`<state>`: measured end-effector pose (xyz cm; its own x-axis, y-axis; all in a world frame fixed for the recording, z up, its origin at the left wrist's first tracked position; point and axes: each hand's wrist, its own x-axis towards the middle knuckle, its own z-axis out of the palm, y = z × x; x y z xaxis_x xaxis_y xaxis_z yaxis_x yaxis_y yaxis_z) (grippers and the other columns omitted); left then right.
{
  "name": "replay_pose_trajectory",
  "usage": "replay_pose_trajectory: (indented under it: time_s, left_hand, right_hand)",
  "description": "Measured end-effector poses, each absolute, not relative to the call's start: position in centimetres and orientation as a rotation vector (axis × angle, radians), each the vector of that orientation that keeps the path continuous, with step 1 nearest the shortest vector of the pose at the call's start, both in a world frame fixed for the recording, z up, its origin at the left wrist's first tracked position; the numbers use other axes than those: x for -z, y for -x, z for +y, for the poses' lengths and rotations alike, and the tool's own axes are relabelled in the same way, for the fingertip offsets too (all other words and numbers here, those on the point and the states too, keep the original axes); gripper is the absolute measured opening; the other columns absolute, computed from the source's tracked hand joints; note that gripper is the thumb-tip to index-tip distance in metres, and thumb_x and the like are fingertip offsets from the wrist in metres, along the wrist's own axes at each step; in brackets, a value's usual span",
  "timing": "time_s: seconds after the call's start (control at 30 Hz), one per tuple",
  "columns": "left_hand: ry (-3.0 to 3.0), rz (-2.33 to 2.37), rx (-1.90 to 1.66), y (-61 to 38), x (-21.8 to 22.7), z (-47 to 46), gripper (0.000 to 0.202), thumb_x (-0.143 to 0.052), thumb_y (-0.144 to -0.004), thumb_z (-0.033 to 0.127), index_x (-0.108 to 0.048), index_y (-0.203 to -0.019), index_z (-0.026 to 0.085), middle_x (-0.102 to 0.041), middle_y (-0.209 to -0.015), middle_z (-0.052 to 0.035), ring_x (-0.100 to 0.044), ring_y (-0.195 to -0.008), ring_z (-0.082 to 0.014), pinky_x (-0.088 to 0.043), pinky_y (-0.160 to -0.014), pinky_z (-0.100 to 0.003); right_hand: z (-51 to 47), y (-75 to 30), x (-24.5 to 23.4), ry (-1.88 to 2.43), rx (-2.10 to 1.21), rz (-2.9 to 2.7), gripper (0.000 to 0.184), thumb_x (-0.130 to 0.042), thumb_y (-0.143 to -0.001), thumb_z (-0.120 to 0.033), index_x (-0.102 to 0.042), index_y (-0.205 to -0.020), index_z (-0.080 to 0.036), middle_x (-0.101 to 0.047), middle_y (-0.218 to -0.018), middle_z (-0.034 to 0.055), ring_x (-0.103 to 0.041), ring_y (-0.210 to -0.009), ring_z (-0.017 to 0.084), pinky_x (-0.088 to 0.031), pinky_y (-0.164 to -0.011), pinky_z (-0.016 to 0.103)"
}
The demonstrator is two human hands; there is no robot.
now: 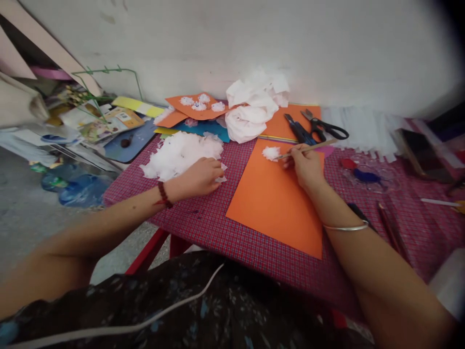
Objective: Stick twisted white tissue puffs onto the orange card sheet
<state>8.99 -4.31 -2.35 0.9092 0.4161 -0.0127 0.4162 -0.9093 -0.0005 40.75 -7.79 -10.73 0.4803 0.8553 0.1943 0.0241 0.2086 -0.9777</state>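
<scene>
An orange paper sheet (276, 198) lies on the red checked tablecloth (210, 223). My right hand (307, 165) is closed on a thin wooden brush (316, 146), its tip at a small white tissue tuft (271, 152) on the sheet's far corner. My left hand (201, 177) is closed, pinching a bit of white tissue (221, 178) at the edge of a pile of torn white tissue (179, 154).
Black scissors (325, 127) and a blue tool (300, 131) lie on another orange sheet behind. Crumpled white paper (250, 109) sits at the back by the wall. A paint palette (365, 174) is at right, pencils (390, 230) near it. Papers clutter the floor (94, 126) at left.
</scene>
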Motion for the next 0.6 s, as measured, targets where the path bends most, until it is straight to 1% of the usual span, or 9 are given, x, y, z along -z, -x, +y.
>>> replay_pose_trajectory:
  time_s: [0.1,0.17,0.27,0.33,0.43,0.53,0.6]
  left_hand:
    - [-3.156,0.784,0.041,-8.9,3.3,-5.6,0.022,-0.049,-0.091,0.025,-0.066,-0.081,0.016,-0.066,-0.088,-0.0089,-0.056,-0.086,-0.0205,-0.038,-0.081,-0.035]
    - [-3.167,0.852,0.034,-9.3,3.9,-5.8,0.025,-0.046,-0.092,0.023,-0.065,-0.078,0.015,-0.066,-0.086,-0.0098,-0.056,-0.084,-0.0206,-0.038,-0.079,-0.035]
    - [-3.097,0.870,-0.069,-10.0,4.3,-5.3,0.019,-0.050,-0.086,0.018,-0.062,-0.072,0.016,-0.066,-0.082,-0.0094,-0.056,-0.081,-0.0199,-0.038,-0.076,-0.034]
    - [-2.912,0.948,-0.173,-10.5,3.7,-4.6,0.015,-0.053,-0.080,0.017,-0.059,-0.066,0.016,-0.064,-0.074,-0.0067,-0.054,-0.072,-0.0171,-0.038,-0.070,-0.033]
    - [-2.453,1.074,-0.349,-11.3,1.9,-3.4,0.013,-0.055,-0.074,0.018,-0.055,-0.062,0.018,-0.058,-0.061,-0.0014,-0.048,-0.057,-0.0116,-0.037,-0.059,-0.028]
    - [-2.185,1.018,-0.422,-12.1,0.0,-2.3,0.012,-0.055,-0.074,0.021,-0.056,-0.063,0.018,-0.056,-0.058,0.0006,-0.044,-0.052,-0.0091,-0.035,-0.053,-0.025]
    - [-2.202,0.963,-0.336,-12.4,-0.5,-2.2,0.012,-0.055,-0.074,0.023,-0.058,-0.064,0.018,-0.057,-0.058,0.0002,-0.044,-0.051,-0.0091,-0.034,-0.052,-0.025]
  right_hand:
    - [-7.8,-40.6,10.7,1.228,-0.697,-0.912,0.039,-0.072,-0.074,-0.059,-0.053,-0.069,-0.025,-0.063,-0.053,0.0019,-0.057,-0.041,0.015,-0.046,-0.039,0.029]
    - [-7.8,-40.6,10.6,1.224,-0.695,-0.920,0.040,-0.072,-0.074,-0.059,-0.053,-0.069,-0.025,-0.062,-0.053,0.0012,-0.056,-0.040,0.014,-0.045,-0.039,0.028]
    - [-8.0,-40.5,10.4,1.225,-0.693,-0.919,0.039,-0.073,-0.074,-0.057,-0.052,-0.069,-0.025,-0.061,-0.052,0.0001,-0.055,-0.039,0.013,-0.045,-0.039,0.027]
    - [-8.2,-40.3,10.1,1.232,-0.705,-0.906,0.037,-0.073,-0.075,-0.053,-0.052,-0.069,-0.024,-0.062,-0.052,-0.0002,-0.055,-0.039,0.013,-0.045,-0.040,0.027]
    - [-8.5,-40.0,9.4,1.232,-0.748,-0.881,0.030,-0.071,-0.078,-0.044,-0.052,-0.070,-0.022,-0.062,-0.052,-0.0003,-0.055,-0.041,0.012,-0.044,-0.040,0.025]
    - [-8.8,-39.9,9.0,1.222,-0.791,-0.882,0.025,-0.068,-0.082,-0.038,-0.053,-0.071,-0.021,-0.061,-0.052,-0.0017,-0.053,-0.041,0.011,-0.043,-0.040,0.023]
    - [-8.9,-39.9,8.9,1.228,-0.803,-0.891,0.023,-0.067,-0.083,-0.035,-0.053,-0.071,-0.020,-0.061,-0.053,-0.0022,-0.053,-0.041,0.010,-0.043,-0.040,0.021]
